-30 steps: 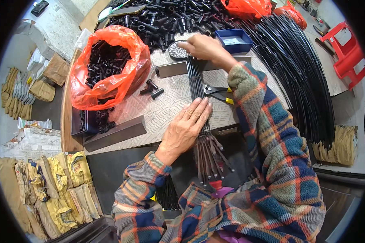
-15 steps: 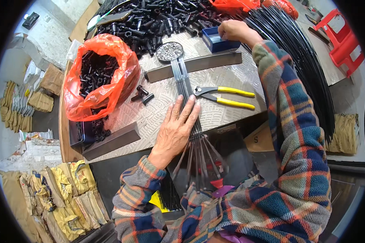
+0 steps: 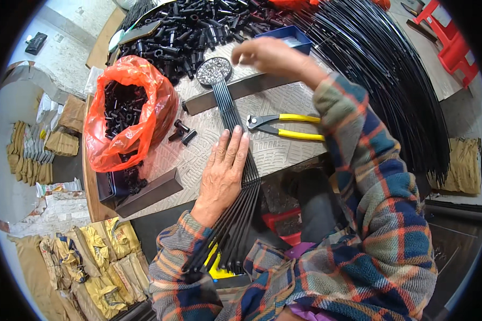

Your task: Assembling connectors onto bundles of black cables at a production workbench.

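Note:
My left hand (image 3: pixel 222 174) lies flat, fingers stretched out, on a row of thin black rods (image 3: pixel 230 112). Their upper ends cross a dark metal bar (image 3: pixel 198 101) and reach a round dish (image 3: pixel 214 71) of small silvery bits; their lower ends fan out past the table's near edge. My right hand (image 3: pixel 273 55) is raised between the dish and a blue box (image 3: pixel 300 40), its fingers bent together. What they hold, if anything, is too small to make out. Yellow-handled pincers (image 3: pixel 284 127) lie right of the rods.
An orange plastic bag (image 3: pixel 163 101) of black bolt-like parts stands at left, with several loose ones (image 3: pixel 183 132) beside it. A large heap of black parts (image 3: pixel 198 27) lies at the back. Long black rods (image 3: pixel 380 69) spread down the right; an angled metal piece (image 3: pixel 150 193) sits at the near-left edge.
My right hand has left the blue box and moved left toward the dish. The rods' lower ends have swung left. A clear strip over their upper ends no longer shows.

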Action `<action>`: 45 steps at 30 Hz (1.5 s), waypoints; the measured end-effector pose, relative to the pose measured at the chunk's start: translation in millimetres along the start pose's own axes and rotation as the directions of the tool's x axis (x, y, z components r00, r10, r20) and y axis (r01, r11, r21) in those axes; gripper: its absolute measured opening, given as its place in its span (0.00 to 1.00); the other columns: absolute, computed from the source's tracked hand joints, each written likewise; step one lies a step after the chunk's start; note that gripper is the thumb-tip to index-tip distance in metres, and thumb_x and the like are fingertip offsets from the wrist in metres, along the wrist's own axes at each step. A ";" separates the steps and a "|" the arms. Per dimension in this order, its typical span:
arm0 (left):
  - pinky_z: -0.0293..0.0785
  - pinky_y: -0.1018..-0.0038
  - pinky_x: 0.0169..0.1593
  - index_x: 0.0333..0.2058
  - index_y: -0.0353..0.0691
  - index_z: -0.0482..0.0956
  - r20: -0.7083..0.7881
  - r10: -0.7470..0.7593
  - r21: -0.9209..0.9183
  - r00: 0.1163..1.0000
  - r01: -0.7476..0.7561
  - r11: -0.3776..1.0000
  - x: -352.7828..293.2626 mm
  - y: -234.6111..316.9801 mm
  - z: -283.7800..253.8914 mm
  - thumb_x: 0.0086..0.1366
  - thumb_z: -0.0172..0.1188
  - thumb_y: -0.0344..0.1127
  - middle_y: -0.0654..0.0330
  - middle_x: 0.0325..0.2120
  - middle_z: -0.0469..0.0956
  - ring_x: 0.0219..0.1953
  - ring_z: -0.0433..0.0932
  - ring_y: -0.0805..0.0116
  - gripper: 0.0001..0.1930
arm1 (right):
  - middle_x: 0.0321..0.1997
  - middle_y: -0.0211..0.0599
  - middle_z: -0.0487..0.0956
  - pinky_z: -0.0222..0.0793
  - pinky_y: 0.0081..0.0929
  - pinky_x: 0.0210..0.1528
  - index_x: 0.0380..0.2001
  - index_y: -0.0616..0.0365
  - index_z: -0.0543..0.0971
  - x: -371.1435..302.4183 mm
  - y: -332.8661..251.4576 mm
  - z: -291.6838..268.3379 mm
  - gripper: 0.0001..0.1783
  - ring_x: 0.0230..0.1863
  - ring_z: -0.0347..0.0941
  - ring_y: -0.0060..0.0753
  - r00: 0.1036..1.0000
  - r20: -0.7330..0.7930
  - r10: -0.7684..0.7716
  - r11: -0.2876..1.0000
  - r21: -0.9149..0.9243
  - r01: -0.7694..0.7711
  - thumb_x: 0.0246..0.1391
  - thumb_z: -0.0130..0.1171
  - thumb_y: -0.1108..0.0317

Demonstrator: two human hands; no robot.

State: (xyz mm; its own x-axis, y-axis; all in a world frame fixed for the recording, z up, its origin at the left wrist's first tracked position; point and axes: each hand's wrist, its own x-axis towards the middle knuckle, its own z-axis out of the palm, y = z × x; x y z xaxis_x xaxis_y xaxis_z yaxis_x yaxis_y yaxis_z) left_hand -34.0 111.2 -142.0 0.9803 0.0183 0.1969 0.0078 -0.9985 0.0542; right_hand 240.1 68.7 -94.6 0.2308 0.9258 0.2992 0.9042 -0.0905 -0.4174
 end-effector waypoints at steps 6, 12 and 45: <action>0.57 0.59 0.59 0.58 0.36 0.56 -0.002 -0.014 -0.083 1.000 0.013 0.996 4.7 1.6 -5.8 0.53 0.44 0.23 0.52 0.61 0.52 0.62 0.52 0.51 0.30 | 0.29 0.38 0.78 0.69 0.35 0.36 0.33 0.45 0.81 -10.9 -5.8 18.7 0.13 0.35 0.75 0.41 0.999 -0.049 0.004 0.999 -0.036 -0.006 0.43 0.55 0.73; 0.58 0.59 0.59 0.58 0.35 0.57 -0.012 -0.017 -0.072 1.000 0.016 0.997 5.7 3.8 -5.9 0.53 0.44 0.23 0.50 0.60 0.53 0.62 0.53 0.50 0.29 | 0.28 0.32 0.76 0.66 0.34 0.35 0.35 0.41 0.81 -14.9 0.4 15.9 0.11 0.34 0.73 0.37 0.997 -0.045 0.068 0.993 -0.089 -0.072 0.47 0.56 0.69; 0.53 0.61 0.61 0.59 0.40 0.57 0.023 -0.015 -0.134 1.000 0.018 0.991 7.6 7.8 -15.1 0.54 0.55 0.48 0.47 0.60 0.52 0.62 0.52 0.48 0.35 | 0.30 0.33 0.77 0.68 0.34 0.29 0.32 0.46 0.77 -3.7 0.1 34.9 0.09 0.30 0.75 0.39 0.963 -0.188 -0.192 0.959 -0.243 0.144 0.47 0.51 0.70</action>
State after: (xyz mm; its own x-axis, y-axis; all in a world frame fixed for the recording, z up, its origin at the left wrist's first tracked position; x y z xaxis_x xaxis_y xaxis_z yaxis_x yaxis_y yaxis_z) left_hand -29.4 104.3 -125.3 0.9842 0.0326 0.1740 -0.0007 -0.9822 0.1880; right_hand 226.8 78.1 -125.7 0.1160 0.8399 0.5301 0.9880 -0.0427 -0.1486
